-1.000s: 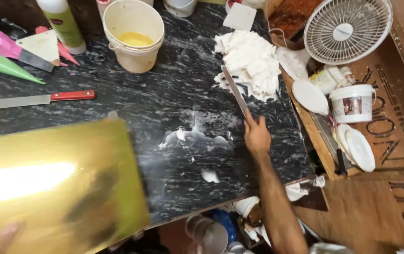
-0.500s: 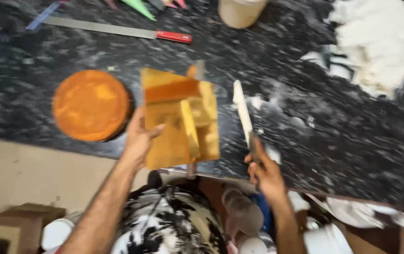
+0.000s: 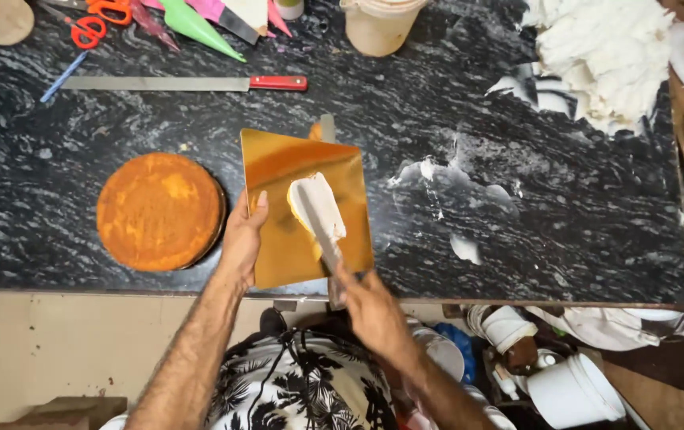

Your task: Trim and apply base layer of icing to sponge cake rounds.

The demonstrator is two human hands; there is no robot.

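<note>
I see no labels, signs or screens on my view. The only packaging is tubs: a cream plastic bucket (image 3: 379, 25) at the counter's far edge, and white lidded tubs (image 3: 574, 390) stacked under the counter on the right (partly hidden by clutter).

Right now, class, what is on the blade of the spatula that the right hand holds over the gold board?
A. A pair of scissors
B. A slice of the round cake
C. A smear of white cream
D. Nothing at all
C: the spatula in the right hand carries white cream over the gold board; the round cake sits whole beside it.
</note>
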